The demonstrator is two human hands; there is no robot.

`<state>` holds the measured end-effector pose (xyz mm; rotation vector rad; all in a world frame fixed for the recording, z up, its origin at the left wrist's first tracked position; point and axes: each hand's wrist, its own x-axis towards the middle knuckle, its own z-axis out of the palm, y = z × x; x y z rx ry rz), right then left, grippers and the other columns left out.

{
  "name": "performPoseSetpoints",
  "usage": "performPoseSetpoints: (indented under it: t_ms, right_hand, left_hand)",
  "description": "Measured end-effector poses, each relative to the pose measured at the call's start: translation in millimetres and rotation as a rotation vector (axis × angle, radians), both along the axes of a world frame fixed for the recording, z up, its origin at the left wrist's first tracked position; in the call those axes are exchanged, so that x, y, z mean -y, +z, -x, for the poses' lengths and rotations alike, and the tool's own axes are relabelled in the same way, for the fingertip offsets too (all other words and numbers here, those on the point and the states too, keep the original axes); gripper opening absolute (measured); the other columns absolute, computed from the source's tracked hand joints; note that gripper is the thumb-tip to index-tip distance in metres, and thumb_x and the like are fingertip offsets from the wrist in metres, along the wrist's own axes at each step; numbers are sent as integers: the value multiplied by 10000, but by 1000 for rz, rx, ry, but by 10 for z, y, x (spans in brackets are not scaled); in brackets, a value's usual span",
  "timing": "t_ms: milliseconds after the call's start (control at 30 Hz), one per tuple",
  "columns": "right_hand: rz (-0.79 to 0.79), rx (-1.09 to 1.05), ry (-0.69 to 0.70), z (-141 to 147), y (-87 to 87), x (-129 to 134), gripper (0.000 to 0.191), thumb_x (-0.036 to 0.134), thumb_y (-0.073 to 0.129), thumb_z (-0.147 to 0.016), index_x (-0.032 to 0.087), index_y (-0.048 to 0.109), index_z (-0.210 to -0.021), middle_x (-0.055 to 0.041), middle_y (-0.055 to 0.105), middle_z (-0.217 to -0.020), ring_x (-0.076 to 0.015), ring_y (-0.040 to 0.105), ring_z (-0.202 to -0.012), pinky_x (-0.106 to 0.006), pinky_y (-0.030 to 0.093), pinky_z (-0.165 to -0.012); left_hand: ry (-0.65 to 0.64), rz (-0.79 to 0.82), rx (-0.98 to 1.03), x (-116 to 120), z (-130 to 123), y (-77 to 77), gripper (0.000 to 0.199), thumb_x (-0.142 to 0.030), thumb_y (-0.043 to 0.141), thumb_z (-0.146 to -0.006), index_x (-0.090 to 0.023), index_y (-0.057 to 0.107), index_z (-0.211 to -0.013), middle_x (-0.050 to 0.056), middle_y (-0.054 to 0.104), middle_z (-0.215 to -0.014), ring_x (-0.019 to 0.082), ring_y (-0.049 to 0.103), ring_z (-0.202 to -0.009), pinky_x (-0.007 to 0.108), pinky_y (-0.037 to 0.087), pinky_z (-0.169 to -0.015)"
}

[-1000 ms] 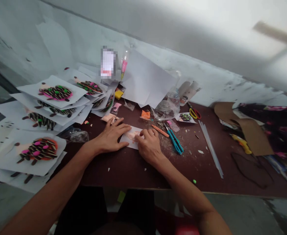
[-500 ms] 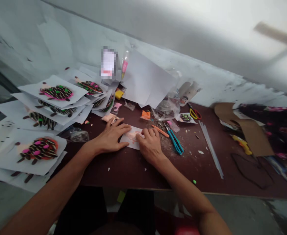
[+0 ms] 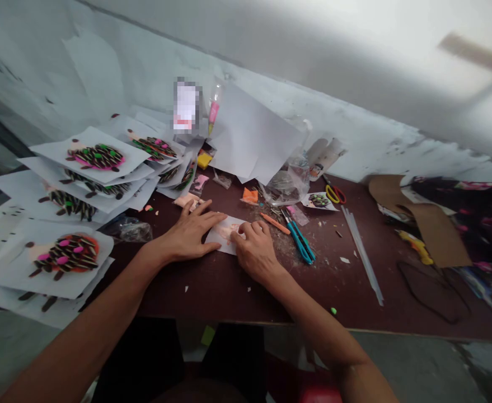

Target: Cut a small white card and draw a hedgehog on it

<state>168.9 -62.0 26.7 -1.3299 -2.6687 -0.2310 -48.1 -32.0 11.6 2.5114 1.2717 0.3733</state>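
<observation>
A white paper strip (image 3: 224, 235) with peach-pink markings lies on the dark maroon tabletop (image 3: 212, 291), between my hands. My left hand (image 3: 191, 232) rests flat with spread fingers, its fingertips at the strip's left end. My right hand (image 3: 256, 252) curls over the strip's right end and presses it down, hiding that part. Close to my right hand lie an orange-handled tool (image 3: 275, 223) and teal-handled scissors (image 3: 300, 244), among brown shavings.
Stacked white sheets with dark, pink-and-green studded artwork (image 3: 97, 157) pile up at the left. Loose paper (image 3: 249, 131) and a plastic bag (image 3: 285, 187) stand at the back. Yellow-handled scissors (image 3: 333, 194), clear glue sticks (image 3: 361, 254), and cardboard (image 3: 434, 235) lie to the right.
My hands stay on the paper strip, with only slight shifts of the fingers. The whole view has tilted a little as my head moved.
</observation>
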Motion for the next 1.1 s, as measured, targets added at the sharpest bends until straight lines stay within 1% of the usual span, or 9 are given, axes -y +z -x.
performPoseSetpoints:
  t_ms: [200, 367, 567, 733, 800, 933, 1000, 1100]
  right_hand:
    - [-3, -12, 8, 0, 32, 32, 205, 186, 520, -935, 197, 724, -959, -80, 627, -931, -224, 441, -886, -404, 289, -919]
    - [1, -10, 61, 18, 9, 37, 209, 206, 506, -951, 180, 712, -966, -87, 627, -948, -221, 440, -874, -392, 299, -902]
    - [-3, -24, 85, 2, -5, 20, 223, 207, 479, -967, 189, 700, -987, -74, 628, -961, -212, 445, -885, -389, 286, -939]
    - [14, -30, 80, -14, 28, 27, 200, 195, 508, -936, 192, 705, -972, -74, 633, -948, -213, 443, -876, -391, 292, -935]
    - [10, -43, 56, -20, 42, 30, 175, 187, 540, -904, 190, 705, -964, -74, 634, -938, -216, 441, -877, -394, 291, -933]
    - [11, -42, -9, -6, 42, 45, 219, 200, 575, -863, 187, 684, -1053, -85, 616, -984, -233, 437, -909, -396, 287, -916]
    - [35, -24, -9, 10, 31, 53, 235, 223, 575, -865, 186, 671, -1076, -93, 601, -1003, -240, 433, -924, -398, 286, -907]
    - [75, -27, 1, 22, 20, 53, 209, 242, 566, -878, 197, 670, -1053, -87, 593, -1013, -238, 434, -932, -397, 283, -908]
  left_hand:
    - [4, 14, 1, 4, 38, -27, 688, -507, 582, -847, -250, 436, -1468, 77, 525, -1473, 360, 210, -1488, 603, 63, -1190]
    - [11, 25, -9, 13, 60, -55, 700, -516, 577, -859, -245, 420, -1484, 73, 482, -1512, 356, 168, -1502, 596, 36, -1192]
    - [4, 29, -12, 15, 51, -42, 674, -521, 564, -876, -262, 424, -1482, 54, 444, -1543, 344, 163, -1506, 593, 30, -1194]
    - [9, 32, -18, 18, 40, -7, 681, -526, 567, -870, -260, 427, -1481, 59, 440, -1545, 349, 164, -1505, 603, 52, -1190]
    - [9, 42, -20, 20, 40, 3, 689, -528, 566, -869, -260, 419, -1487, 62, 450, -1538, 353, 158, -1506, 608, 61, -1187]
    - [8, 39, -20, 21, 42, 4, 693, -532, 569, -866, -253, 425, -1484, 64, 452, -1536, 356, 160, -1504, 604, 60, -1189]
    - [8, 31, -15, 17, 43, -7, 681, -527, 566, -868, -260, 432, -1480, 62, 465, -1528, 353, 172, -1502, 602, 58, -1189]
    - [6, 23, -7, 11, 45, -22, 670, -521, 564, -867, -266, 438, -1474, 61, 483, -1514, 352, 186, -1498, 599, 57, -1188]
